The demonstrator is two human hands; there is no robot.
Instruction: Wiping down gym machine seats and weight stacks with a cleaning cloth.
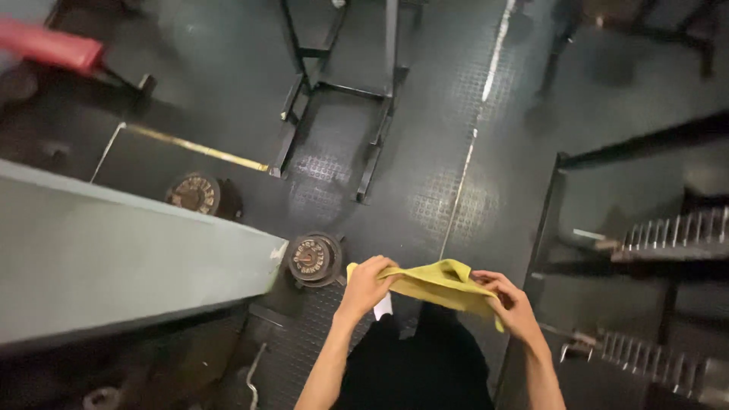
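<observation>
The room was a dim gym, and its largest surface was the dark rubber floor [425, 152], studded with small raised dots and crossed by a pale line [465, 163] that ran from the top of the view down toward the person. A broad grey slab [114, 258], flat and pale, cut across the left side and hid the floor beneath it. Beyond it stood a black steel rack [342, 83] with two long feet planted on the rubber, and to the right a dark metal frame [562, 212] carried ribbed, toothed steel rails [672, 231]. A red padded bench [49, 44] showed blurred in the far left corner. Two round weight plates lay near the slab's edge: one [196, 193] further back, one [313, 258] just beside the slab's corner and close to the person's left side. A thin brass-coloured strip [194, 146] lay on the floor behind them. Low in the middle, above the person's dark trousers, the yellow cloth [444, 285] hung stretched between both hands, clear of the floor. The left hand [368, 285] was curled closed over the cloth's left end, and the right hand [509, 300] pinched its right edge between thumb and fingers, a corner drooping below.
</observation>
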